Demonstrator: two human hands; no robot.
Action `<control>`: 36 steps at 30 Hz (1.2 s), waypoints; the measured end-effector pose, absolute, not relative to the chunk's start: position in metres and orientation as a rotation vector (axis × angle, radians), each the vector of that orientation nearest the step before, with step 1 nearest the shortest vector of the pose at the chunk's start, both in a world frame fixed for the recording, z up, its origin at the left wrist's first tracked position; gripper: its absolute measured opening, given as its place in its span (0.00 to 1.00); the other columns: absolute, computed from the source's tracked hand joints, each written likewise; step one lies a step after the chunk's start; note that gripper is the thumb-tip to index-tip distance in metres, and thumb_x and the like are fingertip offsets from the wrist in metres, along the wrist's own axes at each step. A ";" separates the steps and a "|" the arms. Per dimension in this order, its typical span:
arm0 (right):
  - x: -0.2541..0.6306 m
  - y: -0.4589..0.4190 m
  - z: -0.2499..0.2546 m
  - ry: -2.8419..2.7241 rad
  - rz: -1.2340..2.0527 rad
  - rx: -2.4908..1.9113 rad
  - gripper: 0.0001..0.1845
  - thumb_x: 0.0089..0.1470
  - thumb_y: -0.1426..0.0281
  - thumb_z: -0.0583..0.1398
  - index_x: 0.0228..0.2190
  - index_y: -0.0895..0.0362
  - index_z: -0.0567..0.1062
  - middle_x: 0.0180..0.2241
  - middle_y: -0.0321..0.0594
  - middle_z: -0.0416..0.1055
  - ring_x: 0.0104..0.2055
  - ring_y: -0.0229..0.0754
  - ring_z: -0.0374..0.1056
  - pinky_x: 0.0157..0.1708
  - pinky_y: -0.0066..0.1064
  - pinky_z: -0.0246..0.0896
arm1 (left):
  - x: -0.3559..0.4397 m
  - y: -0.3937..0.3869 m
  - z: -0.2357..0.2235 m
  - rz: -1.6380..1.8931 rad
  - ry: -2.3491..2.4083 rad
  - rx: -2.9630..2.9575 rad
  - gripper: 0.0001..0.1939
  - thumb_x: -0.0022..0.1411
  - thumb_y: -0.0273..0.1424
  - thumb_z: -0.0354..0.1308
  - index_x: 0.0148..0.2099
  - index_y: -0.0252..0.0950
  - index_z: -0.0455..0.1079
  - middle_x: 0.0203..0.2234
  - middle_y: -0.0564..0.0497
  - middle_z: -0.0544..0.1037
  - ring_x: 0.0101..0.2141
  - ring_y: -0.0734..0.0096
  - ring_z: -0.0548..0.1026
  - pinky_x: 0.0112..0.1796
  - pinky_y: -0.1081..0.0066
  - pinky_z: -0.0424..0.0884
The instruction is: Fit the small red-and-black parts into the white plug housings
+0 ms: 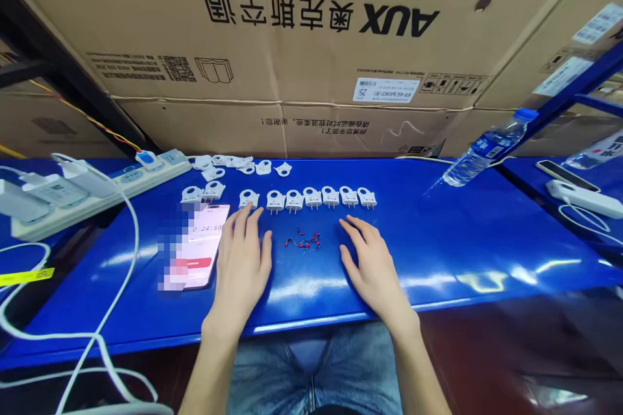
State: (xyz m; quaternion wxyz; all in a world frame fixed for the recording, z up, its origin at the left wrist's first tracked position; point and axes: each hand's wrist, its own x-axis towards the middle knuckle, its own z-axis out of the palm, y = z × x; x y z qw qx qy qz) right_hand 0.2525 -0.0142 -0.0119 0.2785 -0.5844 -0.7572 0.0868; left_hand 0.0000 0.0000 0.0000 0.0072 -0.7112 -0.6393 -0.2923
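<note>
My left hand [242, 260] lies open on the blue tabletop, fingers spread. Its fingertips reach the lower edge of a white two-pin plug with a ring-shaped handle [249, 198]; whether they press on it I cannot tell. More such plugs [329, 196] stand in a row to the right, pins toward me. My right hand [370, 261] also rests open, just below the row's right end, holding nothing. Between the hands sits a small heap of red parts with thin wire legs [304, 244]. Left of my left hand lies a phone [204, 246] showing a timer, partly pixelated.
White ring-shaped pieces [228, 164] lie in a loose group at the back. A power strip [107, 198] with chargers and white cables [131, 259] takes the left side. A water bottle [487, 149] leans at the right. Large cartons [311, 78] stand behind the blue table [438, 240].
</note>
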 end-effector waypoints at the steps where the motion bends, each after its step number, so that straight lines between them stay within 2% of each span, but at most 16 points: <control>1: 0.251 -0.015 -0.011 -2.028 0.244 -1.554 0.25 0.70 0.66 0.51 0.65 0.53 0.67 0.65 0.47 0.66 0.68 0.53 0.60 0.66 0.51 0.61 | -0.001 0.005 0.000 -0.886 -1.999 -2.206 0.26 0.75 0.38 0.44 0.69 0.32 0.61 0.68 0.36 0.65 0.68 0.43 0.61 0.66 0.44 0.61; 4: 0.247 -0.015 -0.006 -2.023 0.300 -1.480 0.23 0.71 0.67 0.52 0.63 0.52 0.69 0.62 0.46 0.70 0.66 0.52 0.63 0.63 0.50 0.64 | -0.004 0.016 -0.001 -0.783 -1.989 -2.218 0.27 0.75 0.34 0.41 0.71 0.31 0.58 0.68 0.36 0.66 0.68 0.43 0.61 0.64 0.44 0.64; 7: 0.239 -0.015 -0.003 -2.030 0.361 -1.411 0.21 0.71 0.69 0.53 0.62 0.51 0.70 0.59 0.46 0.73 0.62 0.51 0.66 0.59 0.47 0.67 | -0.004 0.018 -0.002 -0.739 -1.994 -2.211 0.27 0.75 0.30 0.41 0.71 0.31 0.58 0.64 0.36 0.70 0.66 0.44 0.64 0.62 0.45 0.67; 12: 0.222 -0.017 -0.001 -2.066 0.424 -1.393 0.15 0.68 0.73 0.57 0.53 0.49 0.76 0.54 0.43 0.74 0.57 0.49 0.69 0.54 0.43 0.66 | 0.003 0.002 -0.001 -0.848 -2.024 -2.132 0.23 0.73 0.29 0.44 0.66 0.31 0.64 0.56 0.36 0.76 0.56 0.43 0.72 0.55 0.46 0.72; 15: 0.221 -0.017 -0.001 -2.066 0.428 -1.402 0.12 0.68 0.74 0.58 0.49 0.50 0.77 0.52 0.42 0.74 0.55 0.49 0.69 0.52 0.42 0.64 | 0.008 -0.010 0.000 -0.989 -2.038 -2.101 0.21 0.73 0.29 0.46 0.64 0.36 0.66 0.52 0.39 0.77 0.53 0.46 0.73 0.53 0.48 0.73; 18: 0.222 -0.017 -0.001 -2.081 0.430 -1.399 0.09 0.68 0.74 0.59 0.46 0.50 0.77 0.50 0.41 0.74 0.53 0.48 0.68 0.50 0.42 0.62 | 0.010 -0.015 0.001 -1.109 -2.083 -1.998 0.19 0.72 0.30 0.48 0.62 0.38 0.67 0.53 0.39 0.75 0.56 0.46 0.71 0.54 0.49 0.72; 21: 0.222 -0.017 -0.002 -2.091 0.427 -1.394 0.08 0.69 0.74 0.58 0.44 0.51 0.76 0.48 0.40 0.75 0.50 0.48 0.68 0.49 0.41 0.61 | 0.008 -0.016 0.000 -1.075 -2.145 -1.933 0.19 0.70 0.32 0.51 0.61 0.37 0.68 0.56 0.37 0.72 0.59 0.42 0.69 0.54 0.47 0.72; 26: 0.223 -0.018 -0.003 -2.102 0.422 -1.384 0.07 0.70 0.73 0.57 0.42 0.52 0.75 0.45 0.40 0.74 0.48 0.47 0.67 0.47 0.41 0.59 | 0.006 -0.016 -0.006 -1.034 -2.177 -1.978 0.15 0.70 0.33 0.50 0.56 0.39 0.70 0.51 0.41 0.77 0.54 0.45 0.73 0.54 0.47 0.72; 30: 0.224 -0.018 -0.004 -2.105 0.442 -1.383 0.08 0.70 0.74 0.56 0.42 0.52 0.74 0.45 0.40 0.74 0.48 0.47 0.67 0.48 0.41 0.59 | 0.004 -0.017 -0.009 -0.987 -2.194 -1.957 0.14 0.71 0.36 0.51 0.54 0.39 0.72 0.56 0.39 0.76 0.55 0.43 0.73 0.53 0.47 0.72; 32: 0.224 -0.018 -0.004 -2.100 0.460 -1.374 0.08 0.71 0.74 0.54 0.42 0.52 0.73 0.45 0.40 0.74 0.47 0.47 0.67 0.48 0.41 0.58 | 0.002 -0.017 -0.009 -1.006 -2.187 -1.968 0.14 0.72 0.37 0.51 0.53 0.39 0.72 0.54 0.39 0.77 0.55 0.42 0.74 0.53 0.46 0.73; 36: 0.224 -0.018 -0.002 -2.062 0.505 -1.351 0.09 0.73 0.73 0.51 0.41 0.53 0.70 0.43 0.40 0.74 0.45 0.46 0.67 0.49 0.41 0.58 | 0.005 -0.020 -0.007 -1.184 -2.112 -2.090 0.12 0.73 0.37 0.52 0.53 0.40 0.72 0.52 0.44 0.78 0.51 0.50 0.78 0.49 0.52 0.76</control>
